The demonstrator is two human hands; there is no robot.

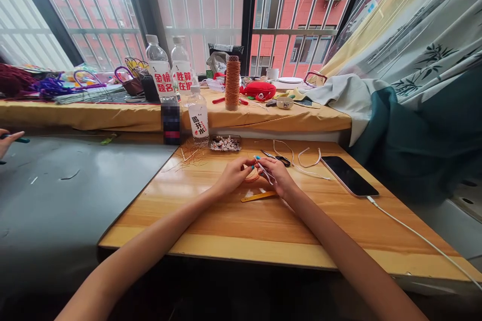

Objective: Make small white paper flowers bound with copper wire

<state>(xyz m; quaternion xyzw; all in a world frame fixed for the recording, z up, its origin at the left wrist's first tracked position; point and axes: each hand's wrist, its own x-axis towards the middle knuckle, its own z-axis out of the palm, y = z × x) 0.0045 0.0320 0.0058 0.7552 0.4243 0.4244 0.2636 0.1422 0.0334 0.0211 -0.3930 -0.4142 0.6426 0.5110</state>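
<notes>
My left hand (235, 175) and my right hand (277, 176) meet over the middle of the wooden table, fingertips close together. Both are closed in a pinch on a thin white cord (268, 176), whose loose ends hang down by my right fingers. The exact spot where the fingertips grip is too small to make out. Fine orange thread (253, 178) shows beneath and between the hands. Just behind my right hand lies a pair of scissors (282, 160) with black handles. A yellow ruler-like strip (258, 196) rests on the table below the hands, partly covered by my right hand.
Right of my hands are loose white cords (301, 169) and a phone (350, 175) with a charging cable (410, 235). Behind stand a bead tray (226, 143), a water bottle (198, 118) and a thread spool (232, 83). Another person's hand (9, 143) appears far left.
</notes>
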